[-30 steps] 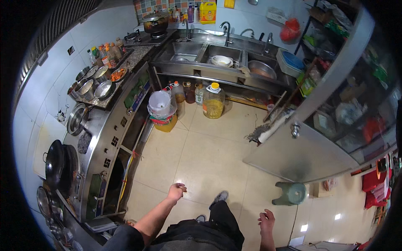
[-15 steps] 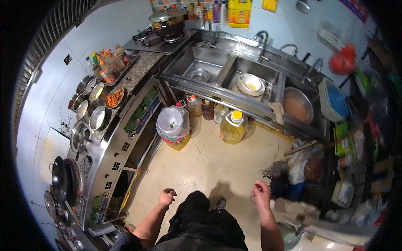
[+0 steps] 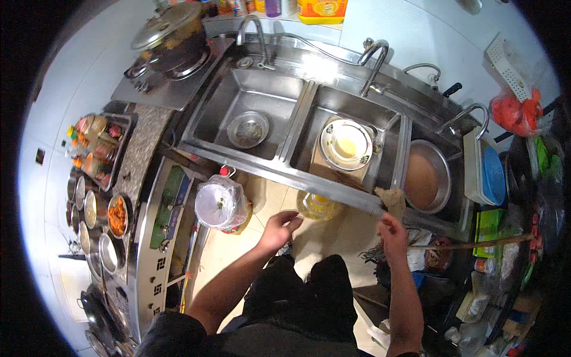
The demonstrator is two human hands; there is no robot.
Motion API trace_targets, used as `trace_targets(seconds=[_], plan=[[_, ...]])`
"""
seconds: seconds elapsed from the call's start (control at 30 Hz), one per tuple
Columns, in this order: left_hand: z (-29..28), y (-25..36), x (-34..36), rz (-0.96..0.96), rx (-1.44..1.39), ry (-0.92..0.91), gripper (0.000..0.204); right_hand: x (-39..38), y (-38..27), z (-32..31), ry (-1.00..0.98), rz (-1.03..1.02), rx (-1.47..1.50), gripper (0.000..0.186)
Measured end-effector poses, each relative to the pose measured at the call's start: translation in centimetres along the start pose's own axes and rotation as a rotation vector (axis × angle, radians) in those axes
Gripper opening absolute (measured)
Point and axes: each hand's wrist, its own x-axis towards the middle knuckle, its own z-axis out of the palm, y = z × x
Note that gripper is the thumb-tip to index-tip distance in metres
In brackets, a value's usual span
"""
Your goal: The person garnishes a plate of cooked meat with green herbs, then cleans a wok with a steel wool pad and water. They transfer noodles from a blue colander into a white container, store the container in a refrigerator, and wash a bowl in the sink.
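My left hand (image 3: 279,231) is in front of the sink unit, its fingers loosely bent and apart from the thumb, holding nothing. Just below a beige cloth (image 3: 390,201) draped over the sink's front edge is my right hand (image 3: 393,232). Its fingers are half curled and nothing shows in them; whether they touch the cloth I cannot tell. In the middle basin (image 3: 309,128) sits a stack of bowls and plates, topped by a white patterned bowl (image 3: 331,138) with something yellowish inside. A large metal basin (image 3: 443,190) of brownish water stands in the right sink.
A bag-lined bin (image 3: 214,205) and an oil jug (image 3: 318,208) stand on the floor under the sink edge. To the left are a counter with food bowls (image 3: 117,216) and a stove with a lidded pot (image 3: 178,50). Crowded shelves and a wooden stick (image 3: 470,244) lie right.
I have come closer to the sinks. Both hands are now higher and nearer the sink edge, the right one close to the cloth. The view has shifted with me.
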Motion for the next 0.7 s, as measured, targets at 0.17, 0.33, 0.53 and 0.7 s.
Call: trace_targets(seconds=[0.17,0.33,0.53,0.7], plan=[[7.1,5.0,14.3,-0.126,0.028,0.006,0.048,16.4,-3.8,-1.2,-0.032,-0.066,-0.184,0.056],[10.2,1.7,25.8,-0.213,-0.170,0.015,0.034,32.4,-3.6,0.8,-0.129,-0.196,-0.483,0.074],[11.4,2.0,32.5,-0.375,0.264,0.202,0.050,42.8,-3.1,4.0,-0.393,-0.118,-0.544,0.077],[12.2,2.7,34.3,-0.441,0.383,0.261,0.062,46.4,-0.4,6.0,-0.399,-0.034,-0.945,0.084]])
